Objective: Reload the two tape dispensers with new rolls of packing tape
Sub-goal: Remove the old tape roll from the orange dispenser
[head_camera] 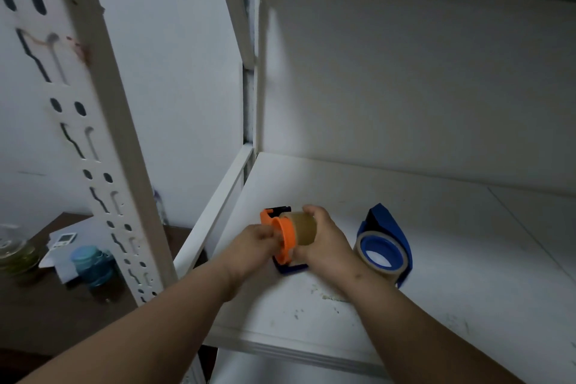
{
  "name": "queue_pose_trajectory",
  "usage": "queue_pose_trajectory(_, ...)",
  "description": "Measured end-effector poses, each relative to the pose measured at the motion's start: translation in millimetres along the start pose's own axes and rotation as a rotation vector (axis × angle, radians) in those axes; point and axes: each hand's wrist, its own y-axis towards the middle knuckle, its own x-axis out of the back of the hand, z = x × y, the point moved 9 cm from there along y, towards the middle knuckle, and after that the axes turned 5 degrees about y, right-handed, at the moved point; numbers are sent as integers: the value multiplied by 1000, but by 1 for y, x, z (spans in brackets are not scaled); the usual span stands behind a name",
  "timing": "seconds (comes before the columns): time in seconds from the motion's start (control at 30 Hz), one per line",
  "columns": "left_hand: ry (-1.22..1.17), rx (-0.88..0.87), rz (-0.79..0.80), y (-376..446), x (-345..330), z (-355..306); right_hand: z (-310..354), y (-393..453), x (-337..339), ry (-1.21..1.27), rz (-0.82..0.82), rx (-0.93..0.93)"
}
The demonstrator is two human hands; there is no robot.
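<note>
Two tape dispensers are on the white shelf (436,227), one orange and dark blue, one all blue. The orange dispenser (282,238) sits near the shelf's left edge, toward the front, with its dark blue body partly hidden under the hands. One roll of brownish packing tape (304,227) is mounted against its orange hub. The right hand (324,243) is wrapped over that roll from the right side, thumb below and fingers curled across the top, gripping it. The left hand (254,246) is pressed to the orange hub from the left, fingers bunched against the rim; whether it pinches the hub or only steadies it cannot be told, since that area is blurred. The two hands are close together, with only the hub between them.

The blue dispenser (388,237) lies just right of the right wrist, further in from the left edge, and carries a second roll of tape (361,249) around its blue hub. So two rolls show, one per dispenser.

Left of the shelf's perforated upright (103,140), a dark side table (46,321) holds one blue-capped bottle (92,265), one glass jar (15,252) and some white papers (65,243).
</note>
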Motion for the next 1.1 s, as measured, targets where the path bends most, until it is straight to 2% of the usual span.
queue_pose_trajectory(0.1,-421,203,-82,-3,9,14,8,-7,-11,-36,23,48)
queue_pose_trajectory(0.33,-764,341,-42,-14,-4,11,17,-12,-26,-105,67,161)
queue_pose_trajectory(0.5,-766,227,37,-10,1,1,13,-8,-10,-18,-22,165)
queue_pose_trajectory(0.63,-801,148,66,-9,6,-5,-7,0,16,289,-173,-36)
queue_pose_trajectory(0.77,-881,112,117,-11,2,-12,-28,3,2,522,-34,-252)
queue_pose_trajectory(0.93,-887,94,132,-7,2,-12,-38,6,-15,510,50,-298)
queue_pose_trajectory(1.1,-885,114,87,-1,12,-8,-39,9,-9,633,125,-288)
